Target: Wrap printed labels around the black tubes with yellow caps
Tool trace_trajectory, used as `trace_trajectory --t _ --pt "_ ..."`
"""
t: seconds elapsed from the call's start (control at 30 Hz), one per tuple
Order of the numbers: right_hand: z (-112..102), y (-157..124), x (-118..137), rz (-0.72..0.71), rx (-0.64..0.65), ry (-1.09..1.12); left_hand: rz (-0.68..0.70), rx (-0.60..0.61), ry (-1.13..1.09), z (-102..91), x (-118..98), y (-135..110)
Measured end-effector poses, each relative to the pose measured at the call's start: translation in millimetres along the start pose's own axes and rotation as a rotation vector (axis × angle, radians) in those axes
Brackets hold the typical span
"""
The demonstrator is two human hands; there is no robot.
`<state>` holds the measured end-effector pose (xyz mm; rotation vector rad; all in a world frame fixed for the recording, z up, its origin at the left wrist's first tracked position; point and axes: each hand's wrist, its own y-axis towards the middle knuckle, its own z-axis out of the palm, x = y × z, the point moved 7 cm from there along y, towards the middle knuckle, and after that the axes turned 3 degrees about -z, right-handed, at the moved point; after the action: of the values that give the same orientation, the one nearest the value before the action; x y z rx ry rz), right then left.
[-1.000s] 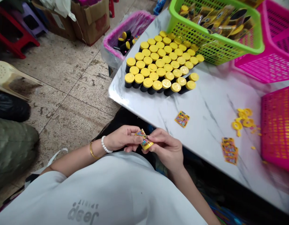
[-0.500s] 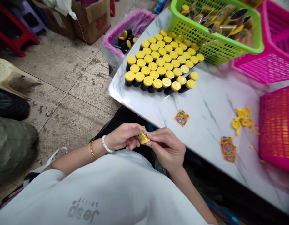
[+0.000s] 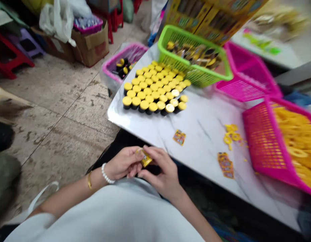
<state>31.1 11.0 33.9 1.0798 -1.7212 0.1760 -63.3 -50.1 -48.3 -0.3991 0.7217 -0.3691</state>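
Note:
Close to my body, my left hand (image 3: 125, 163), with a white bead bracelet, pinches a small yellow printed wrapper-like piece (image 3: 146, 159) between thumb and fingers. My right hand (image 3: 161, 171) is beside it, index finger at the piece's upper edge and thumb apart below. Its exact kind is too blurred to tell. On the table just beyond lies a square colourful printed card (image 3: 179, 137). Further right is a small overlapping stack of similar cards (image 3: 225, 165). Rows of black tubes with yellow caps (image 3: 152, 87) stand upright near the table's left corner.
A green basket (image 3: 195, 72) of yellow-and-black pieces stands behind the tubes. Pink baskets (image 3: 263, 141) line the right, one full of yellow rings (image 3: 294, 134). Loose yellow rings (image 3: 231, 135) lie on the marble-patterned table (image 3: 195, 158). A lined pink bin (image 3: 108, 69) stands beyond the corner.
My view has tilted up and turned right, showing more baskets and the boxes behind. My right hand has loosened its pinch on the yellow piece, thumb now apart; my left still holds it.

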Motion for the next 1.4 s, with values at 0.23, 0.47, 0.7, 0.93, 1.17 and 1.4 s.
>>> trace_trajectory --t 0.23,0.47,0.7,0.93,1.17,1.4 --pt "-72 59 -23 0.091 -0.126 -0.123 0.019 -0.035 0.108 7.4 -11 8" --pt "-202 198 -76 0.169 -0.538 -0.225 0.036 -0.011 0.234 -11.7 6 32" --pt "-217 207 -57 0.057 -0.544 -0.572 0.056 -0.150 0.145 -20.0 -5 -3" --pt "-128 40 -79 0.227 -0.216 -0.633 0.017 -0.190 0.166 -31.7 0 -4" --pt "-109 15 -89 0.179 -0.295 -0.625 0.170 -0.149 0.334 10.8 -35 9" --pt "-114 28 -93 0.171 -0.172 -0.533 0.224 -0.188 0.336 19.4 -44 5"
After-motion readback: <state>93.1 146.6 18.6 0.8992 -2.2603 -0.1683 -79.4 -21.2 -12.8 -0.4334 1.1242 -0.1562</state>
